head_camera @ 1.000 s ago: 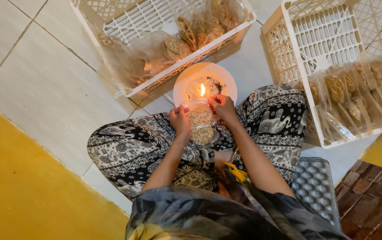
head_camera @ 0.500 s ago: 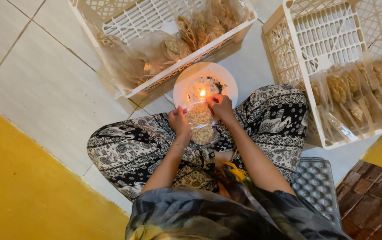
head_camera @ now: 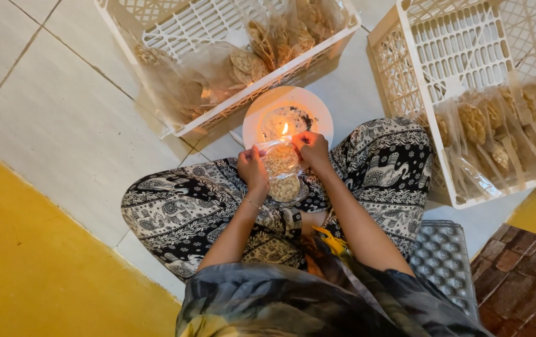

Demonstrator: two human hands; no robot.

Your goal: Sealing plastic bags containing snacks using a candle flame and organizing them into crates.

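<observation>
While the fingers of both hands are being kept pinched on the top edge of a clear plastic bag of round crackers (head_camera: 282, 173), the bag is being held upright over the lap, its long axis running from the lap away toward the flame. The left hand (head_camera: 252, 168) is closed on the left corner of the mouth and the right hand (head_camera: 310, 150) on the right corner; the right hand is being held slightly nearer to the candle flame (head_camera: 285, 129), which is burning just beyond the bag's top edge. Whether the plastic is touching the flame cannot be told. The candle is standing on a round white plate (head_camera: 318, 112) that is resting on the floor between the knees, which are covered by black-and-white patterned trousers (head_camera: 174, 206). Beyond the plate, a white plastic crate (head_camera: 174, 37) is holding more bagged crackers, and a second white crate (head_camera: 443, 62) to the right is being filled with upright bags. White floor tiles (head_camera: 62, 118) are lying under everything, with a yellow surface (head_camera: 31, 262) at the left and a grey dimpled tray (head_camera: 443, 262) beside the right leg.
</observation>
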